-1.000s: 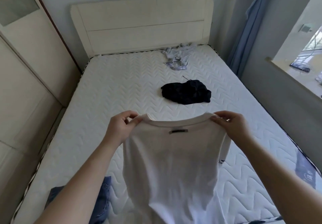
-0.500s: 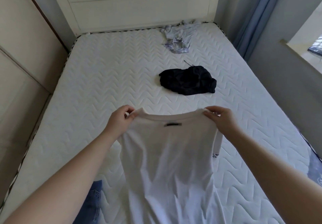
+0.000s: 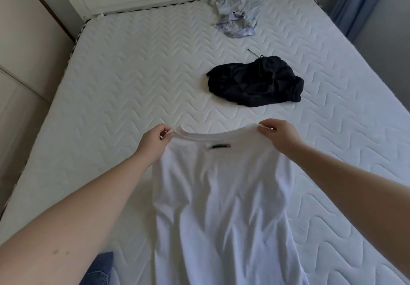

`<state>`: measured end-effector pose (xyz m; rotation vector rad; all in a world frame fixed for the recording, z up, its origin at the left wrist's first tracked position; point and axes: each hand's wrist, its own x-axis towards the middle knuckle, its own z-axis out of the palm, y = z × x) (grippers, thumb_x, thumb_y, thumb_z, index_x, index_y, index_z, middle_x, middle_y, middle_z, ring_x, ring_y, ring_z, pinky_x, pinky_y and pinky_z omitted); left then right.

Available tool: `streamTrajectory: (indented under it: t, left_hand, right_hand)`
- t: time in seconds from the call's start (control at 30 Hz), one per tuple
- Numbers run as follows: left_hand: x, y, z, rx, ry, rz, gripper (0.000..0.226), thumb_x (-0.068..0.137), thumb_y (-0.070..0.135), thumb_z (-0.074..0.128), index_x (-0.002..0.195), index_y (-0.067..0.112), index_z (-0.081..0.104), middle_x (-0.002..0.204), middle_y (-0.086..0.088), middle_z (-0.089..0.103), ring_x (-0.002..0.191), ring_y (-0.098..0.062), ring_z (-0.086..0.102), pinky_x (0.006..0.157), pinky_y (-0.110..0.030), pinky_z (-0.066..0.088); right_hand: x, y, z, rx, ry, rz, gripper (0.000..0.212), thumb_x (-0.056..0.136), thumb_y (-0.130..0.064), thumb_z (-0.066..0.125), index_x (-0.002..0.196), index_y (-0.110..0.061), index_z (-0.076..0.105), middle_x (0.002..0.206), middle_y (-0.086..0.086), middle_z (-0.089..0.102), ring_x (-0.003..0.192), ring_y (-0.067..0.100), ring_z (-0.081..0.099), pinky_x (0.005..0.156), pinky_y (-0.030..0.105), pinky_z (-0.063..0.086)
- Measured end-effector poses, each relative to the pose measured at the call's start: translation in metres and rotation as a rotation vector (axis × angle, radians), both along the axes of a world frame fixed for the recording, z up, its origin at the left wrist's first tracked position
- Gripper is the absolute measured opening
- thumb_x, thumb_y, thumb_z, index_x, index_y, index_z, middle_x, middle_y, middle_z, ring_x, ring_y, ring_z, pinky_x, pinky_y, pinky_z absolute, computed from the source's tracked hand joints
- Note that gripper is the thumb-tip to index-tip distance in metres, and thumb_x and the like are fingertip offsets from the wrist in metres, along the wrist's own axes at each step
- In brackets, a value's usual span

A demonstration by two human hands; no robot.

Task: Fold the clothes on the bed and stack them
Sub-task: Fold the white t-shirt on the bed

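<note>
- white t-shirt (image 3: 221, 196), plain all over, pinched at the shoulders between the left hand (image 3: 153, 142) and the right hand (image 3: 280, 137); small black tag (image 3: 218, 146) just under the collar, midway between the hands
- black garment (image 3: 255, 80), solid dark, crumpled up beyond the right hand
- pale blue-and-white patterned garment (image 3: 238, 18), kind of a washed-out print, way further out past the right hand
- blue denim (image 3: 98, 271), under the left forearm, back near the elbow
- mattress (image 3: 111, 85) is white with a quilted zigzag wave pattern, all around both hands
- blue curtain (image 3: 355, 3) far off beyond the right hand
</note>
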<state>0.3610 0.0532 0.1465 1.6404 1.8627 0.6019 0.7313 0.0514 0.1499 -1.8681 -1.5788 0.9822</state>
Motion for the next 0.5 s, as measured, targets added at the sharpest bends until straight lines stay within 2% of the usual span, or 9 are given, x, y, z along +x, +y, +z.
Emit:
streamTrajectory:
  t: [0.1,0.2,0.27,0.4,0.5]
  left_hand:
    - [-0.004,0.021,-0.037,0.000,0.042,0.011,0.009,0.094,0.031,0.061,0.087,0.025,0.061,0.078,0.013,0.062,0.071,-0.006,0.055,0.062,-0.018,0.038]
    - [-0.009,0.038,-0.070,-0.006,0.097,0.014,0.016,0.094,0.035,0.060,0.084,0.023,0.060,0.074,0.008,0.061,0.071,-0.015,0.055,0.061,-0.024,0.037]
    - [-0.010,0.050,-0.091,-0.003,0.119,0.021,0.015,0.093,0.036,0.061,0.083,0.025,0.060,0.072,0.010,0.060,0.072,-0.016,0.055,0.061,-0.025,0.035]
    - [-0.008,0.073,-0.131,-0.011,0.120,0.035,0.010,0.095,0.033,0.059,0.093,0.024,0.062,0.077,0.008,0.059,0.079,-0.019,0.055,0.067,-0.026,0.034]
    - [-0.004,0.092,-0.152,0.000,0.128,0.023,0.017,0.097,0.031,0.056,0.105,0.018,0.063,0.083,0.003,0.059,0.082,-0.021,0.055,0.070,-0.026,0.035]
  right_hand:
    - [-0.006,0.022,-0.039,0.003,-0.006,-0.029,0.021,0.093,-0.037,0.062,0.107,-0.026,0.073,0.092,-0.014,0.067,0.086,0.010,0.061,0.075,0.026,0.046]
    - [-0.008,0.040,-0.077,0.009,-0.039,-0.067,0.020,0.092,-0.039,0.063,0.105,-0.027,0.074,0.076,-0.025,0.059,0.072,-0.002,0.054,0.062,0.015,0.038]
    - [-0.009,0.052,-0.099,0.016,-0.082,-0.050,0.020,0.093,-0.039,0.062,0.104,-0.028,0.074,0.074,-0.024,0.059,0.071,0.001,0.054,0.060,0.016,0.037]
    - [-0.009,0.077,-0.133,0.026,-0.154,-0.026,0.025,0.093,-0.039,0.062,0.110,-0.024,0.073,0.096,-0.008,0.069,0.088,0.012,0.056,0.074,0.027,0.039]
    - [-0.010,0.097,-0.149,0.040,-0.229,-0.026,0.027,0.094,-0.039,0.060,0.113,-0.024,0.072,0.111,-0.002,0.071,0.106,0.022,0.060,0.086,0.034,0.046]
